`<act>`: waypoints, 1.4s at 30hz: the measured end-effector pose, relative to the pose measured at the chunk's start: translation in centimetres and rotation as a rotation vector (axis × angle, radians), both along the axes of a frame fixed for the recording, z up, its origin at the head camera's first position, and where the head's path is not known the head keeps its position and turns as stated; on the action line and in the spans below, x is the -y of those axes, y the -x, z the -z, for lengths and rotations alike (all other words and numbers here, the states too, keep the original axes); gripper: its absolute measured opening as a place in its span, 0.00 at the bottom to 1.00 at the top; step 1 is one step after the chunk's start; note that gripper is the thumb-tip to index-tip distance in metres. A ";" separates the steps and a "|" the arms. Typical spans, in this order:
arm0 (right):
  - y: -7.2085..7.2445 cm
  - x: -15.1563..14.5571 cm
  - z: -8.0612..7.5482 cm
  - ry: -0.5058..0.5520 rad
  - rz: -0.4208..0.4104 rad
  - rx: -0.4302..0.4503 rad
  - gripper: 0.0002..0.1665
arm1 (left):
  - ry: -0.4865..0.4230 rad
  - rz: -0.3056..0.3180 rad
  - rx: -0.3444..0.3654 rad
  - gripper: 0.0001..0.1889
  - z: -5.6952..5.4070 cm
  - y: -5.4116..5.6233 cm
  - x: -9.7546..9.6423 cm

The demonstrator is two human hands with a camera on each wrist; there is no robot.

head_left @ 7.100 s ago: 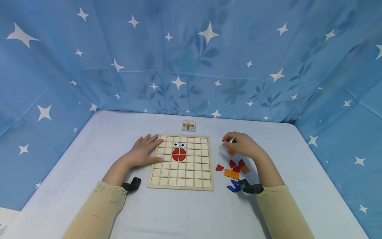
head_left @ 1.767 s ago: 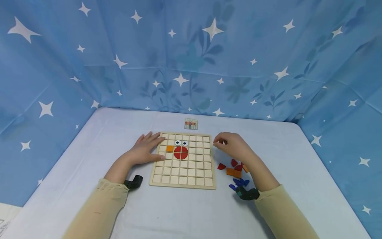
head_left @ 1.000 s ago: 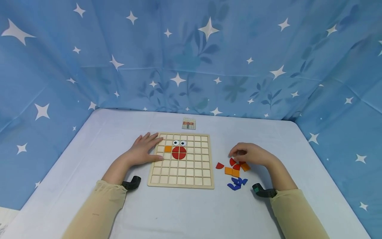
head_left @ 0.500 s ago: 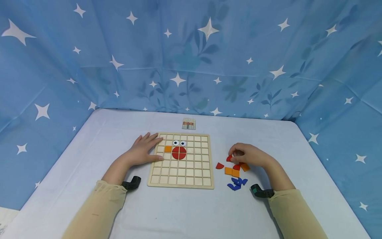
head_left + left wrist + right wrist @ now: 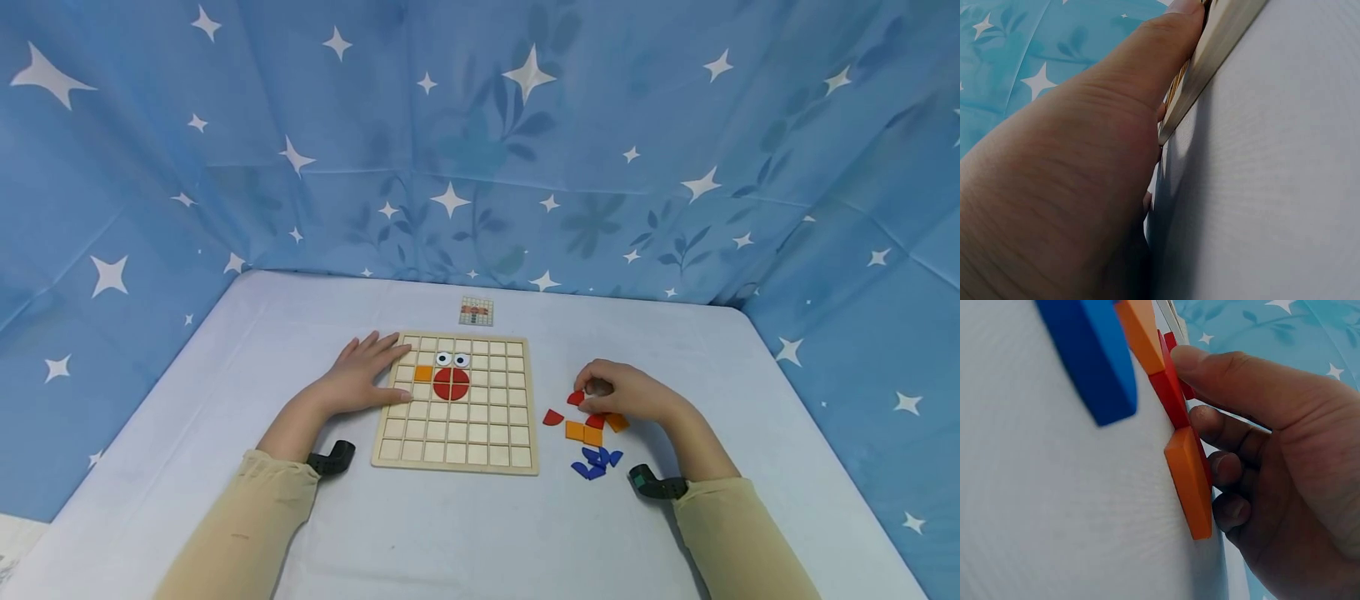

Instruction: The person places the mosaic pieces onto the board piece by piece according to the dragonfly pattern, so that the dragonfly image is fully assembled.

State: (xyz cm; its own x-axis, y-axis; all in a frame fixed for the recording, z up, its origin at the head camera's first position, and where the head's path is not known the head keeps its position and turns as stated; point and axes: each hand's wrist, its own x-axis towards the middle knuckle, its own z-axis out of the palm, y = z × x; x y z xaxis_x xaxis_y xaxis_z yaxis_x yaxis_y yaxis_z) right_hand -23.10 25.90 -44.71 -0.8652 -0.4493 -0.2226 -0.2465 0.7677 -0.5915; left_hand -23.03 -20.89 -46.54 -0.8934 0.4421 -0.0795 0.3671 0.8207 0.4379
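My left hand (image 5: 362, 379) lies spread over the left edge of a wooden grid board (image 5: 455, 457), its thumb on the rim. On the board sit two round eye tiles (image 5: 444, 359), a red disc of quarter tiles (image 5: 451, 384) and an orange square tile (image 5: 423, 373) left of the disc. My right hand (image 5: 626, 392) is at the loose tiles right of the board, its thumb and index finger pinching a red quarter-circle tile (image 5: 576, 398). Another red tile (image 5: 1170, 394) and an orange tile (image 5: 1188, 481) lie under the fingers in the right wrist view.
Loose orange squares (image 5: 583, 432), a red quarter tile (image 5: 552, 417) and several blue petal-shaped tiles (image 5: 597, 462) lie right of the board. A small pattern card (image 5: 476, 311) lies behind it. Blue starry cloth (image 5: 480, 150) stands behind the white table (image 5: 450, 533).
An orange square has come onto the board left of the red disc. My right hand has gone back to the tiles and shifted a red quarter tile slightly up and left. My left hand stays.
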 end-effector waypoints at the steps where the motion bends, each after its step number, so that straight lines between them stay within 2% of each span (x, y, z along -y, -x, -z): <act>1: 0.0 0.1 0.0 0.002 0.003 -0.001 0.13 | -0.001 -0.001 -0.001 0.49 0.0 0.0 0.0; 12: 0.0 1.7 -1.4 0.039 -0.027 -0.083 0.11 | 0.008 0.003 -0.010 0.49 0.1 0.0 0.1; 19: 0.4 5.3 -3.3 0.058 -0.089 -0.146 0.11 | 0.013 0.002 -0.018 0.48 0.1 0.0 0.2; 23: 0.9 7.9 -3.8 0.078 -0.133 -0.162 0.12 | 0.012 0.001 -0.021 0.49 0.2 0.0 0.2; 35: 2.2 14.6 -3.2 0.146 -0.169 -0.147 0.11 | 0.005 0.008 -0.022 0.49 0.3 0.0 0.1; 42: 2.6 18.4 -2.6 0.108 -0.154 -0.125 0.11 | 0.016 -0.001 -0.017 0.48 0.2 0.1 0.2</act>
State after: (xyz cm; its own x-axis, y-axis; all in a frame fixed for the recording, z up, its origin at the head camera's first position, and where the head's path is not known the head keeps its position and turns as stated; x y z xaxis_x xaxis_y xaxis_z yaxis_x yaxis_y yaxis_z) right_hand -25.66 7.48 -42.11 -0.8022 -0.5939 -0.0618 -0.4324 0.6492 -0.6258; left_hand -23.11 -21.05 -46.75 -0.8952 0.4399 -0.0712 0.3735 0.8278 0.4186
